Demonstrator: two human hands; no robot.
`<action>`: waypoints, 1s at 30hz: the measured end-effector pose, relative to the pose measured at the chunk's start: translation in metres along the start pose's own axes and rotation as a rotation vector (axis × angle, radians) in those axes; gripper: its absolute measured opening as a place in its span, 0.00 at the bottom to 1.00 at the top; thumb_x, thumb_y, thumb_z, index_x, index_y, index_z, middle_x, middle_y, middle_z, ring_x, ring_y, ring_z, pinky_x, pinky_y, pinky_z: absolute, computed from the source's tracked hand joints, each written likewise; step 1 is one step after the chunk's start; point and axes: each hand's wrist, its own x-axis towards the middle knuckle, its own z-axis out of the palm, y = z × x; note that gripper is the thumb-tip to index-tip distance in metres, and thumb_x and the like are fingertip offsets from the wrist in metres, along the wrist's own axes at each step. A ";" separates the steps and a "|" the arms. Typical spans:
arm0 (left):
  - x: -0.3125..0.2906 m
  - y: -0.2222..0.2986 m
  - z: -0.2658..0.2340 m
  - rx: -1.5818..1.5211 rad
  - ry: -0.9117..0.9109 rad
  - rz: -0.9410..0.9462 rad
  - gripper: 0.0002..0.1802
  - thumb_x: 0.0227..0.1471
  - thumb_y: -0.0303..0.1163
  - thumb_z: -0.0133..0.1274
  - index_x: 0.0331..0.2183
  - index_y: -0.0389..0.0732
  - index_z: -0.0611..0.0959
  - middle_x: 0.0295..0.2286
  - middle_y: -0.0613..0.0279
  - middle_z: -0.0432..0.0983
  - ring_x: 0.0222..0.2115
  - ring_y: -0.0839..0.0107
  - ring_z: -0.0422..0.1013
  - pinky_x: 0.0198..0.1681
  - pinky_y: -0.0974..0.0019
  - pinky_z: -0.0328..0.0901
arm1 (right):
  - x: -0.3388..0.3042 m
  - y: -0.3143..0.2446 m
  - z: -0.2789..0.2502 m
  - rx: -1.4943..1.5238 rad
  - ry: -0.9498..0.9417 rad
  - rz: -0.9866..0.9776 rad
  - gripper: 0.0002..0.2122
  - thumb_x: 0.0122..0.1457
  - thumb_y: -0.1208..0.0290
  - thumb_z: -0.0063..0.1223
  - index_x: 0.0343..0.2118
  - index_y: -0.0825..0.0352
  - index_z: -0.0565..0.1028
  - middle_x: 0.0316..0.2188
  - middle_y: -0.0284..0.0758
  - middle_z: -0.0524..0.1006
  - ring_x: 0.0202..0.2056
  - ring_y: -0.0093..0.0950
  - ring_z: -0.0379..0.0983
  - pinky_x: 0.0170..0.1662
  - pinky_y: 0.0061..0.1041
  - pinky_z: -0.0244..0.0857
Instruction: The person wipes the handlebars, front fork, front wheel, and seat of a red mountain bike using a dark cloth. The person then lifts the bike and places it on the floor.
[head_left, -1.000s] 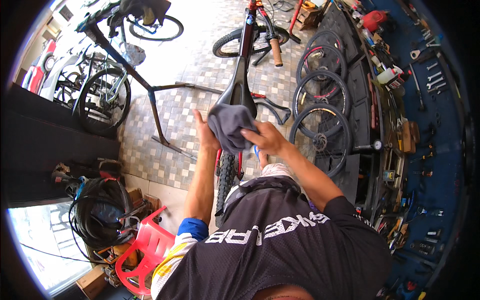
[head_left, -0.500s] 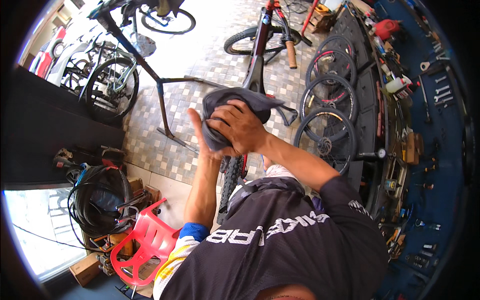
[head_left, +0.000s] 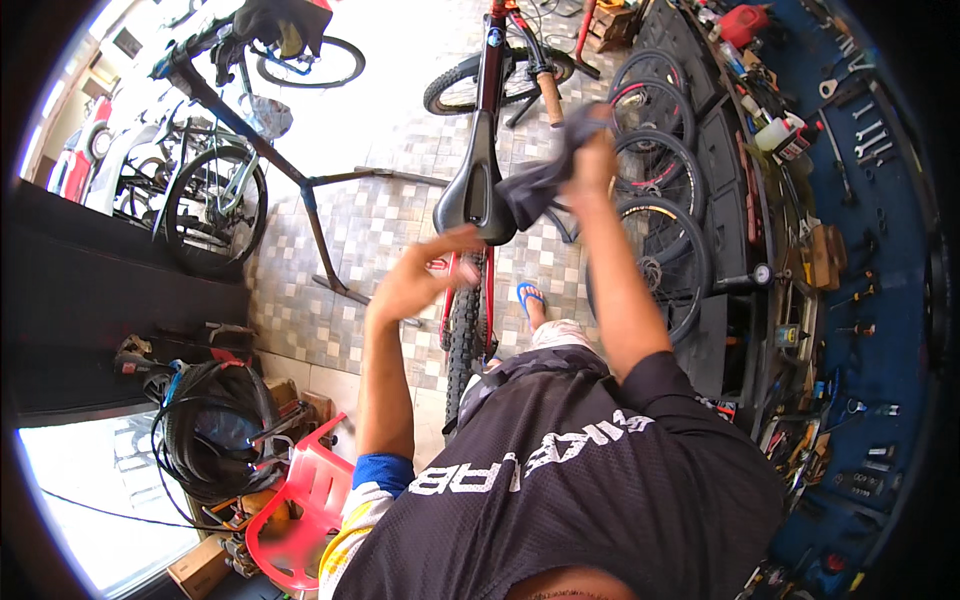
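Note:
A bicycle with a dark red frame stands in front of me, its black saddle (head_left: 473,190) pointing away. My right hand (head_left: 595,165), smeared by motion, grips a dark grey cloth (head_left: 540,188) to the right of the saddle. The cloth's lower end hangs against or just over the saddle's right side. Just behind the saddle, above the knobbly rear tyre (head_left: 463,335), my left hand (head_left: 425,275) holds nothing. Its fingers are stretched out and apart. The bike's tan handlebar grip (head_left: 550,98) lies beyond the cloth.
Several loose wheels (head_left: 655,250) lean along dark cabinets at right, below a blue tool wall (head_left: 880,300). A black repair stand (head_left: 308,183) is left of the bike. A red plastic chair (head_left: 310,490) and coiled tyres (head_left: 215,430) sit at lower left.
My hands have parted. The right one carried the cloth off to the right, uncovering the saddle. My left hand let go of the cloth and stays behind the saddle.

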 end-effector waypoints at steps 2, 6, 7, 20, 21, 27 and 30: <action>0.007 -0.015 -0.016 -0.223 0.469 -0.063 0.23 0.66 0.39 0.54 0.53 0.31 0.81 0.49 0.51 0.81 0.49 0.65 0.76 0.56 0.64 0.67 | 0.018 -0.052 -0.061 -0.123 0.088 -0.205 0.30 0.64 0.37 0.48 0.46 0.66 0.77 0.42 0.30 0.76 0.42 0.24 0.71 0.48 0.32 0.67; 0.050 -0.055 -0.045 0.359 0.446 -0.110 0.34 0.61 0.45 0.58 0.58 0.30 0.74 0.53 0.37 0.75 0.55 0.53 0.72 0.58 0.58 0.65 | -0.013 -0.104 -0.157 -0.786 0.021 -0.498 0.33 0.68 0.45 0.50 0.62 0.73 0.69 0.58 0.42 0.73 0.60 0.32 0.67 0.64 0.29 0.55; 0.060 -0.064 -0.046 0.504 0.376 -0.128 0.38 0.59 0.47 0.60 0.61 0.30 0.71 0.55 0.36 0.73 0.58 0.51 0.70 0.60 0.57 0.64 | -0.022 -0.105 -0.182 -0.930 0.056 -0.450 0.32 0.67 0.47 0.52 0.62 0.72 0.69 0.58 0.44 0.73 0.60 0.33 0.67 0.64 0.29 0.55; 0.138 -0.026 0.018 0.887 0.463 -0.440 0.50 0.52 0.67 0.54 0.61 0.35 0.70 0.54 0.34 0.72 0.56 0.42 0.69 0.57 0.43 0.64 | -0.074 -0.082 -0.283 -1.440 0.198 -0.114 0.38 0.58 0.38 0.56 0.56 0.71 0.70 0.48 0.57 0.78 0.51 0.53 0.75 0.53 0.45 0.69; 0.143 -0.019 0.031 0.914 0.503 -0.440 0.56 0.49 0.68 0.57 0.65 0.37 0.64 0.57 0.35 0.68 0.58 0.42 0.67 0.58 0.41 0.62 | -0.070 -0.079 -0.287 -1.410 0.219 -0.216 0.40 0.56 0.37 0.57 0.57 0.71 0.68 0.50 0.58 0.77 0.52 0.53 0.75 0.54 0.45 0.68; 0.155 -0.040 0.051 0.996 0.485 -0.497 0.63 0.44 0.59 0.65 0.70 0.43 0.51 0.59 0.40 0.66 0.59 0.42 0.65 0.60 0.37 0.60 | -0.076 -0.117 -0.339 -1.341 0.290 -0.239 0.33 0.63 0.45 0.48 0.64 0.65 0.63 0.58 0.58 0.70 0.58 0.54 0.69 0.60 0.46 0.63; 0.161 -0.035 0.054 1.019 0.449 -0.489 0.61 0.45 0.58 0.64 0.70 0.43 0.52 0.56 0.38 0.69 0.56 0.43 0.69 0.58 0.43 0.63 | -0.102 -0.170 -0.412 -1.316 0.400 -0.292 0.24 0.68 0.52 0.38 0.59 0.61 0.72 0.54 0.49 0.76 0.55 0.50 0.72 0.59 0.45 0.63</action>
